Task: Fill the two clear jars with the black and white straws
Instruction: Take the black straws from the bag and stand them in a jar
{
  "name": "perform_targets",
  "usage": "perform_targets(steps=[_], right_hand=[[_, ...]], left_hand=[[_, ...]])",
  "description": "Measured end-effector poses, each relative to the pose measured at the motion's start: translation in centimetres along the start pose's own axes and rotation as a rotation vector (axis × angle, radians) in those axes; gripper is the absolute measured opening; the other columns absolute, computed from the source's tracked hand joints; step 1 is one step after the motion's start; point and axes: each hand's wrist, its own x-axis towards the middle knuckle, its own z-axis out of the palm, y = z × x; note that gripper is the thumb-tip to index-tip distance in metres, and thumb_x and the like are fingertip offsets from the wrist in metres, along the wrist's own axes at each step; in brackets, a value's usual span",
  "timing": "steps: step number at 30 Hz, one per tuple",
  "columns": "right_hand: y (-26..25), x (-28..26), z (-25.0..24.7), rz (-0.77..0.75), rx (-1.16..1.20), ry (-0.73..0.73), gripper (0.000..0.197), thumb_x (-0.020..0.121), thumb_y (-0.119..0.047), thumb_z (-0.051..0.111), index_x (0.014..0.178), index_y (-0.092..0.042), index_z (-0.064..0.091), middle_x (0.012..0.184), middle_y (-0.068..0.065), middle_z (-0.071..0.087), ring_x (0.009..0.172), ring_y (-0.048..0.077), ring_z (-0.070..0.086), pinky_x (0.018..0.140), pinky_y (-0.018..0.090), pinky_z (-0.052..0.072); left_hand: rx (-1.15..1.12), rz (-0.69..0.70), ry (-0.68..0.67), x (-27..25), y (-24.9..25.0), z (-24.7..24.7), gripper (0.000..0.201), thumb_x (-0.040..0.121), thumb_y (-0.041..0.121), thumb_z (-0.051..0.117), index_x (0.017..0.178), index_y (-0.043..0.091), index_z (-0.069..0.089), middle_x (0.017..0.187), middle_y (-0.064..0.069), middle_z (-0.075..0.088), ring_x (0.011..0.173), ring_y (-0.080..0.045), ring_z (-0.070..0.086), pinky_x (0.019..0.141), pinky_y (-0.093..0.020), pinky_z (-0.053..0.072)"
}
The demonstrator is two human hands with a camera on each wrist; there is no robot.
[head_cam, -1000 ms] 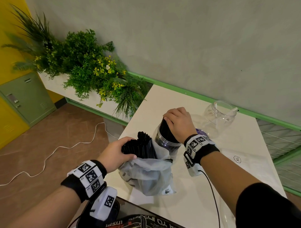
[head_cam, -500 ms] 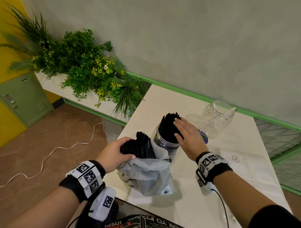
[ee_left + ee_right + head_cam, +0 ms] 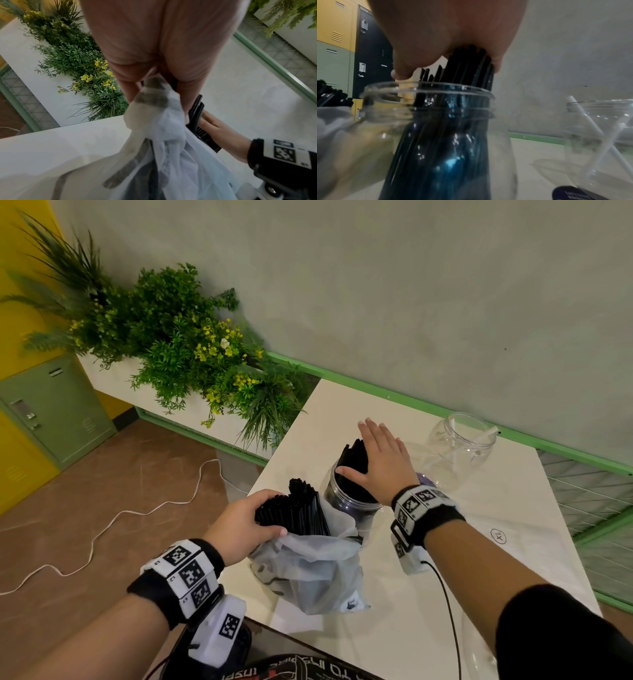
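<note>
I see the near clear plastic jar (image 3: pixel 346 501) packed with thin black straws (image 3: pixel 354 462) under my flat, spread right hand (image 3: pixel 383 463); my left hand (image 3: pixel 239 522) clutches more (far-edge jar (image 3: pixel 459 446) nearly empty)

Near clear jar (image 3: pixel 346 501) upright, packed with black straws (image 3: pixel 354 457), far clear jar (image 3: pixel 459 450) holding white straws (image 3: pixel 583 117)

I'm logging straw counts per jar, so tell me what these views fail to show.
- Black straws in the near jar: head view, right hand covers their tops; uncountable.
- Bag contents: cloudy plastic hides them.
- Far jar: right wrist view blurred, edge cuts it.
- Left hand: fingertips hidden by the bag.
</note>
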Motion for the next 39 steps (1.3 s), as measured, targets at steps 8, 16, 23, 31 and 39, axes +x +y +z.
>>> perform_targets(steps=[8,16,23,31,39], right_hand=[[-0.6,0.8,0.8,0.044,0.139,0.219,0.04,0.088,-0.052,0.054,0.099,-0.014,0.058,0.099,0.002,0.057,0.093,0.026,0.05,0.08,0.038,0.044],[-0.6,1.2,0.4,0.058,0.16,0.183,0.06,0.088,-0.051,0.054,0.136,-0.016,0.04,0.133,0.009,0.042,0.119,0.029,0.044,0.098,0.042,0.042],[-1.5,1.9,0.6,0.088,0.097,0.058,0.051,0.089,-0.054,0.052,0.125,-0.018,0.053,0.12,0.004,0.051,0.109,0.027,0.051,0.088,0.038,0.047],[-0.4,2.6,0.0,-0.051,0.178,0.268,0.026,0.086,-0.027,0.061,0.108,-0.014,0.065,0.102,0.006,0.061,0.096,0.029,0.052,0.084,0.041,0.046],[1.2,2.8,-0.8,-0.015,0.259,0.058,0.031,0.097,-0.031,0.05,0.124,-0.018,0.057,0.116,0.006,0.058,0.106,0.025,0.055,0.09,0.034,0.045]], left_hand=[[-0.003,-0.007,0.016,-0.3,0.1,-0.2,0.045,0.078,0.014,0.077,0.112,0.034,0.056,0.102,0.018,0.065,0.088,0.012,0.06,0.07,-0.005,0.044],[0.005,-0.003,0.018,-0.4,0.3,-0.4,0.043,0.078,0.014,0.076,0.109,0.036,0.056,0.1,0.02,0.065,0.091,0.009,0.058,0.071,-0.003,0.044],[0.0,-0.004,0.018,-0.2,0.4,-0.2,0.044,0.078,0.013,0.077,0.108,0.037,0.056,0.101,0.018,0.066,0.091,0.008,0.06,0.071,-0.004,0.044],[-0.012,0.001,0.026,-0.4,0.4,-0.1,0.042,0.078,0.011,0.076,0.106,0.036,0.058,0.1,0.014,0.067,0.087,0.007,0.061,0.069,-0.005,0.045],[-0.018,0.008,0.018,-0.6,0.6,-0.1,0.043,0.078,0.011,0.076,0.102,0.041,0.056,0.1,0.016,0.066,0.088,0.01,0.06,0.07,-0.006,0.045]])
